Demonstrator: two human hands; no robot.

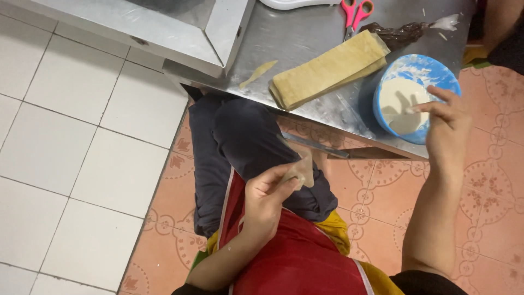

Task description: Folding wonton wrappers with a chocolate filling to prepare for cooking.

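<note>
The left hand [268, 192] pinches a folded pastry wrapper [302, 170] over the lap, clear of the counter [305, 38] edge. The right hand [445, 123], fingers loosely spread, hovers at the blue paste bowl [413, 95] overhanging that edge.

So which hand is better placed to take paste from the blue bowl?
Right, probably. The right hand hangs at the blue bowl's rim, fingers over the white paste. The left hand is down over the lap, pinching a folded wrapper.
</note>
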